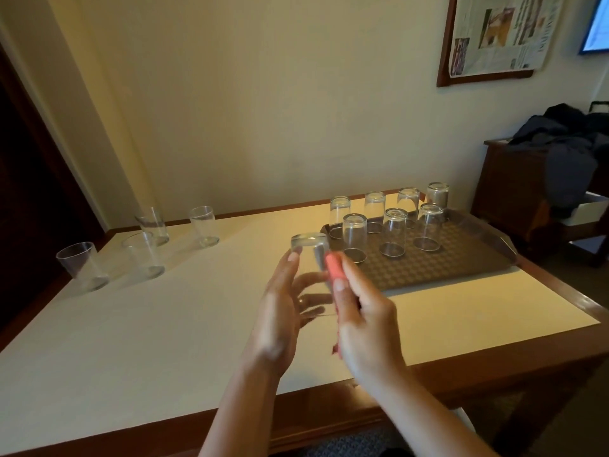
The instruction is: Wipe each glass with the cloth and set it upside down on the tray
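A glass (309, 255), base up, was held above the worktop (164, 324) beside the tray (461, 262), the left hand (283, 311) curled round it; the right hand (365, 318) pinched a pink cloth (334, 267) against it.

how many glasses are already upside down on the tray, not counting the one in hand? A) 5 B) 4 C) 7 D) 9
C: seven inverted glasses stand on the tray, four in the back row and three in front, while the left hand holds another glass.
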Action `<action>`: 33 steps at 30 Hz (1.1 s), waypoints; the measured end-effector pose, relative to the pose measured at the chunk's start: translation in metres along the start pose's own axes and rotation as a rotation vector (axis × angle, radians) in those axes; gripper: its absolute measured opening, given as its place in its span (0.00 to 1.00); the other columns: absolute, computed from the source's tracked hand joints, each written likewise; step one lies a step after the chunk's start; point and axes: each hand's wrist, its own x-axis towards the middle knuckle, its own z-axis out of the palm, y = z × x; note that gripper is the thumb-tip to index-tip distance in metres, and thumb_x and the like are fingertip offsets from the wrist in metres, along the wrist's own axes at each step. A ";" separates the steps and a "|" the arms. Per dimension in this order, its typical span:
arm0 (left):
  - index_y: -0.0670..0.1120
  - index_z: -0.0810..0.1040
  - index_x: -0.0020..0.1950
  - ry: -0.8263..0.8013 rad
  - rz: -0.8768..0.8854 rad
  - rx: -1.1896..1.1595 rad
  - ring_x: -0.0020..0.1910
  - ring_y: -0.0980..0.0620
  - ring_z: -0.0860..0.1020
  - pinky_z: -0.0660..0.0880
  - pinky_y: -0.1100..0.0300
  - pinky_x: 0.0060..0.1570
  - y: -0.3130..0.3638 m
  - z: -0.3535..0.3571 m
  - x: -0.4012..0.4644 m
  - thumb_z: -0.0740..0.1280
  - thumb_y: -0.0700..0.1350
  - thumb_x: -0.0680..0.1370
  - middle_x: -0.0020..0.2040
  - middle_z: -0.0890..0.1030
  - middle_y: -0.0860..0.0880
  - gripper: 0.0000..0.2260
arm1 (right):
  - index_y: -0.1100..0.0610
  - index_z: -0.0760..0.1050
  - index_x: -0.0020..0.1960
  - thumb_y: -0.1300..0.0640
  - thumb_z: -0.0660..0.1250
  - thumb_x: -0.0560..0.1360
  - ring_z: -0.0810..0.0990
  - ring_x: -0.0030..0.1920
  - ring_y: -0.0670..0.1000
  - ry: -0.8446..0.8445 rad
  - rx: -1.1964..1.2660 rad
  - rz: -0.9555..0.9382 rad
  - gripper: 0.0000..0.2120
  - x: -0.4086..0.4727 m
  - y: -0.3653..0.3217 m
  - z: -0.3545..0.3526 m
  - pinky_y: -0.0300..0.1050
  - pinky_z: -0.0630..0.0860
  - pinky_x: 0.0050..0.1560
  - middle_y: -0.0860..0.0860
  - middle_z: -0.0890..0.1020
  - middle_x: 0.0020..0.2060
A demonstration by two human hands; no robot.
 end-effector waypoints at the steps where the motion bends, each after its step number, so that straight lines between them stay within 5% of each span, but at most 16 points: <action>1: 0.64 0.76 0.70 -0.055 -0.038 -0.026 0.55 0.39 0.83 0.76 0.41 0.60 0.001 -0.001 -0.002 0.63 0.63 0.80 0.60 0.85 0.43 0.19 | 0.30 0.67 0.64 0.53 0.59 0.83 0.79 0.48 0.31 0.013 0.023 0.047 0.17 0.011 0.001 -0.004 0.26 0.73 0.43 0.27 0.78 0.47; 4: 0.61 0.81 0.68 -0.101 0.016 -0.042 0.50 0.42 0.81 0.77 0.48 0.50 0.004 -0.002 -0.004 0.68 0.60 0.80 0.58 0.85 0.46 0.17 | 0.29 0.65 0.65 0.52 0.58 0.84 0.80 0.45 0.36 -0.001 0.081 0.083 0.18 0.020 0.004 -0.009 0.31 0.76 0.40 0.35 0.80 0.51; 7: 0.58 0.84 0.60 0.082 0.112 0.020 0.44 0.47 0.76 0.73 0.56 0.42 0.005 0.000 0.000 0.72 0.64 0.74 0.49 0.83 0.51 0.18 | 0.29 0.66 0.67 0.52 0.57 0.84 0.77 0.34 0.40 -0.043 0.023 0.010 0.19 -0.011 0.006 0.004 0.38 0.76 0.34 0.36 0.78 0.40; 10: 0.66 0.80 0.64 0.015 0.040 0.050 0.52 0.44 0.83 0.79 0.47 0.55 0.001 -0.003 0.002 0.64 0.67 0.80 0.57 0.85 0.50 0.15 | 0.32 0.66 0.68 0.52 0.57 0.84 0.78 0.31 0.43 -0.016 0.021 0.041 0.18 -0.013 0.008 0.003 0.34 0.73 0.32 0.36 0.78 0.38; 12: 0.69 0.74 0.70 -0.103 -0.043 0.049 0.59 0.43 0.84 0.77 0.42 0.63 0.001 -0.006 -0.001 0.64 0.64 0.80 0.65 0.84 0.49 0.18 | 0.37 0.66 0.68 0.55 0.58 0.84 0.81 0.41 0.38 0.024 0.080 0.127 0.17 0.006 0.009 -0.005 0.26 0.72 0.35 0.30 0.79 0.45; 15: 0.63 0.76 0.72 -0.113 0.063 0.079 0.50 0.47 0.81 0.76 0.49 0.51 0.005 -0.004 -0.001 0.70 0.60 0.77 0.59 0.85 0.52 0.23 | 0.43 0.68 0.72 0.54 0.58 0.84 0.81 0.39 0.35 0.040 0.137 0.159 0.17 0.015 0.009 -0.008 0.29 0.74 0.32 0.29 0.78 0.46; 18: 0.57 0.79 0.70 0.039 0.119 0.141 0.45 0.51 0.75 0.73 0.55 0.45 0.006 0.000 0.004 0.70 0.61 0.75 0.47 0.80 0.57 0.23 | 0.34 0.66 0.71 0.46 0.56 0.84 0.76 0.31 0.40 0.003 0.053 0.084 0.17 -0.011 0.014 0.005 0.39 0.75 0.32 0.41 0.83 0.45; 21: 0.63 0.79 0.69 0.001 0.005 0.077 0.53 0.48 0.81 0.78 0.48 0.54 0.005 -0.004 0.005 0.62 0.65 0.79 0.57 0.83 0.54 0.20 | 0.28 0.64 0.69 0.42 0.55 0.82 0.74 0.38 0.33 -0.019 0.015 0.071 0.17 -0.009 0.015 0.005 0.34 0.76 0.41 0.43 0.81 0.48; 24: 0.62 0.72 0.76 -0.154 -0.043 0.061 0.60 0.41 0.83 0.77 0.42 0.59 0.009 -0.007 0.002 0.64 0.61 0.80 0.65 0.83 0.46 0.23 | 0.39 0.65 0.70 0.53 0.57 0.84 0.77 0.47 0.27 0.021 0.122 0.119 0.16 0.015 0.009 -0.007 0.24 0.72 0.42 0.32 0.76 0.54; 28: 0.51 0.78 0.71 0.051 0.120 0.092 0.47 0.45 0.79 0.74 0.52 0.47 0.011 -0.002 0.002 0.73 0.58 0.76 0.52 0.84 0.49 0.25 | 0.31 0.65 0.69 0.48 0.56 0.84 0.77 0.33 0.38 0.026 0.076 0.071 0.17 -0.005 0.002 0.005 0.42 0.79 0.31 0.39 0.80 0.50; 30: 0.50 0.76 0.73 0.098 0.115 0.150 0.49 0.45 0.80 0.77 0.49 0.51 0.006 -0.003 0.003 0.70 0.63 0.77 0.54 0.85 0.50 0.28 | 0.30 0.65 0.69 0.45 0.55 0.83 0.74 0.36 0.37 0.009 0.013 0.003 0.17 -0.020 0.004 0.011 0.43 0.79 0.36 0.40 0.77 0.45; 33: 0.61 0.67 0.79 -0.060 -0.018 0.133 0.59 0.42 0.84 0.76 0.43 0.60 0.006 -0.007 0.002 0.62 0.65 0.79 0.64 0.84 0.49 0.28 | 0.25 0.65 0.63 0.49 0.57 0.84 0.79 0.35 0.40 0.019 0.050 0.061 0.18 -0.001 0.003 0.002 0.38 0.77 0.33 0.37 0.79 0.46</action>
